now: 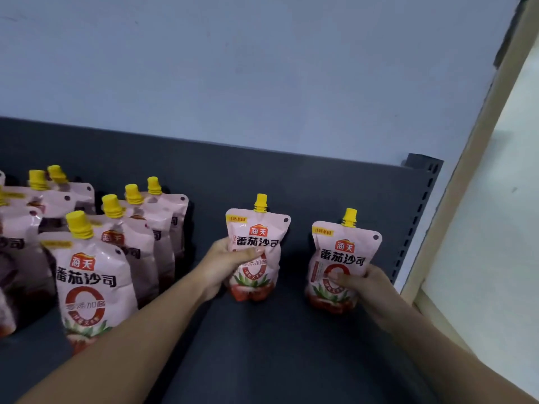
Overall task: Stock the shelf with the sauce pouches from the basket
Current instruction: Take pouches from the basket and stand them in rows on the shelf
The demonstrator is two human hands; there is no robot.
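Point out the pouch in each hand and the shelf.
left-hand pouch (258,230): head view, printed front.
right-hand pouch (345,246): head view, printed front.
shelf (291,345): head view, bare dark surface.

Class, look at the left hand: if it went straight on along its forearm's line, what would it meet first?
Probably nothing but the pale back wall: the left hand, gripping its pouch, points over bare shelf, though depth is unclear.
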